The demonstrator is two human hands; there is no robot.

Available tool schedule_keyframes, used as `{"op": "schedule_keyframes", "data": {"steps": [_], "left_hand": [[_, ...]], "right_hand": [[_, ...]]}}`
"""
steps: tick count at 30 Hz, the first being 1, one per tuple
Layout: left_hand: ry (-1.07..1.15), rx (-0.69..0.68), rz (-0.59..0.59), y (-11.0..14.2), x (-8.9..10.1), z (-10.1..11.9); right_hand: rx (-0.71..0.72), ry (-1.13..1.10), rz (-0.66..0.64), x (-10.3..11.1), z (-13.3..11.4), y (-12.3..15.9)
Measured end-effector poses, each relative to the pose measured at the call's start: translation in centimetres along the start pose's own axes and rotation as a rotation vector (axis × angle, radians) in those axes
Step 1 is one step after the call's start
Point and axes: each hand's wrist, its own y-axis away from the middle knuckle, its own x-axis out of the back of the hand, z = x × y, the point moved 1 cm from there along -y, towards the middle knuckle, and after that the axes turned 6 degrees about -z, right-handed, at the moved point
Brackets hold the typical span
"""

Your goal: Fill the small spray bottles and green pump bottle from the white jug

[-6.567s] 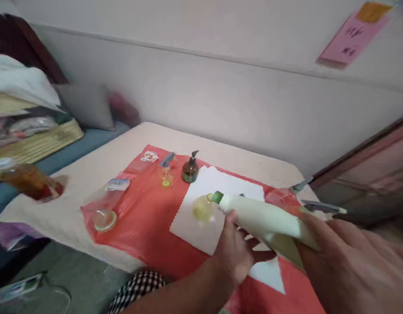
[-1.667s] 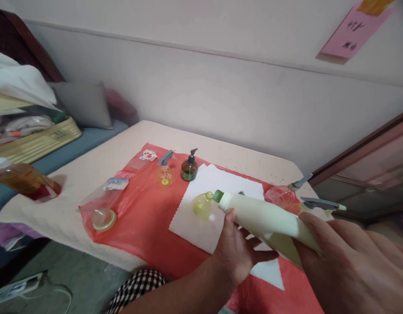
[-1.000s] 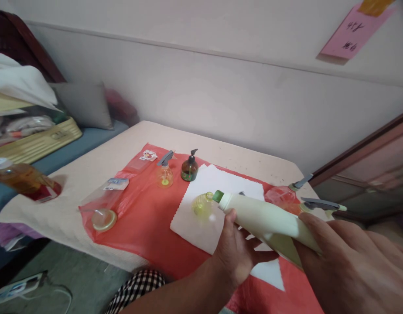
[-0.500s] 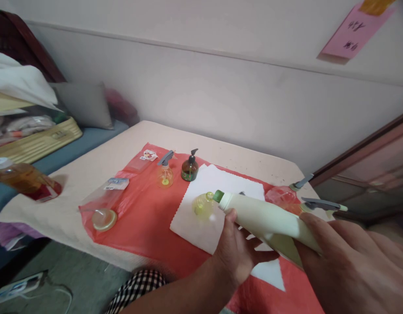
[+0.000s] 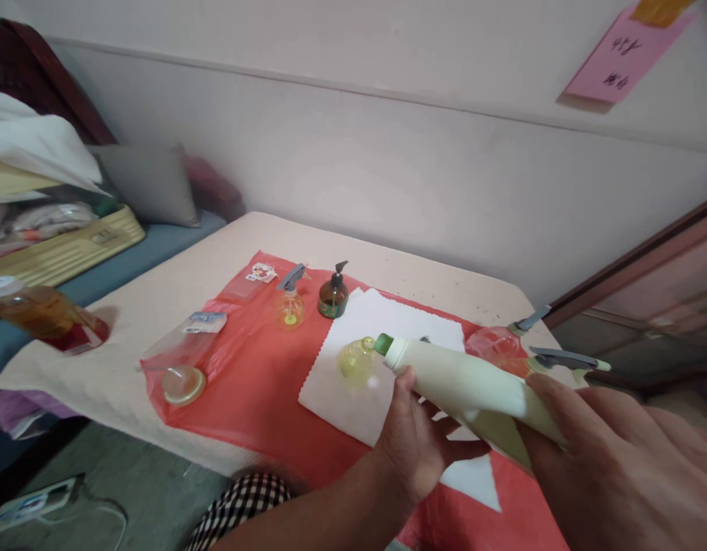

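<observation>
A pale green bottle (image 5: pixel 462 375) with a green spout is tilted nearly level above the table. My left hand (image 5: pixel 411 436) supports it near the neck from below, thumb pressed against its side. Around its rear end my right hand (image 5: pixel 606 451) is closed. The spout lies close to the mouth of a small round yellowish bottle (image 5: pixel 356 360); whether they touch I cannot tell. That bottle, without a top, stands on a white cloth (image 5: pixel 336 398) with scalloped edges. The cloth lies on a red plastic sheet (image 5: pixel 255 383).
Behind stand a spray bottle (image 5: pixel 290 306) and a brown pump bottle (image 5: pixel 333 297). Two more spray bottles, one pinkish (image 5: pixel 494 342), are at the right. A round-lidded container (image 5: pixel 183 385) and clear packaging (image 5: pixel 204 322) lie left. A bottle of amber liquid (image 5: pixel 49 317) is further left.
</observation>
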Motion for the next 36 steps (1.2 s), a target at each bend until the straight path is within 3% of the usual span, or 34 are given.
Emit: {"op": "schedule_keyframes", "data": {"steps": [36], "left_hand": [[-0.005, -0.008, -0.015, -0.1, 0.24, -0.08]], "right_hand": [[-0.008, -0.022, -0.008, -0.39, 0.15, 0.36]]}}
